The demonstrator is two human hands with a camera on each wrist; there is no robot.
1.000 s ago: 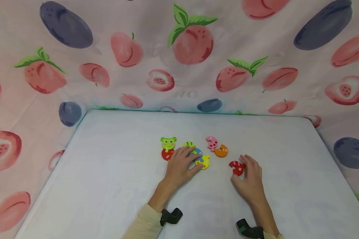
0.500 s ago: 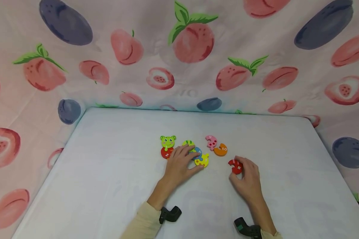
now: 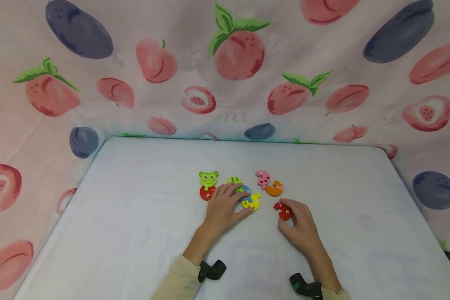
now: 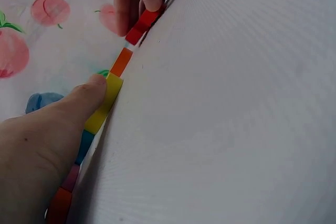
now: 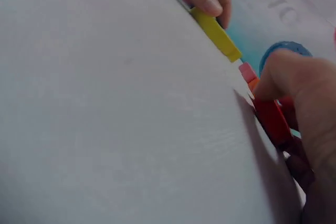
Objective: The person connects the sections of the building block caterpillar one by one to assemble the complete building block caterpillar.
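Note:
My right hand [image 3: 301, 229] pinches a red number puzzle piece [image 3: 285, 213] marked 8 between thumb and fingers. In the right wrist view this piece is tilted, one edge close over the table. My left hand [image 3: 224, 210] lies with fingers extended across a curved row of caterpillar puzzle pieces. Its thumb touches the side of the yellow spotted piece [image 4: 107, 103]. Around it show a green face piece [image 3: 208, 179], a red piece [image 3: 205, 193] marked 2, a green striped piece [image 3: 233, 180] and a blue piece [image 3: 247, 191]. The hand hides the row's middle.
A pink spotted piece [image 3: 263, 179] and an orange piece [image 3: 274, 189] marked 10 lie on the white table [image 3: 135, 216], behind and between the hands. A fruit-print cloth [image 3: 198, 50] hangs behind the far edge.
My right hand has moved left with the red piece, which is now turned a little and nearer the yellow piece. The left hand has stayed on the row.

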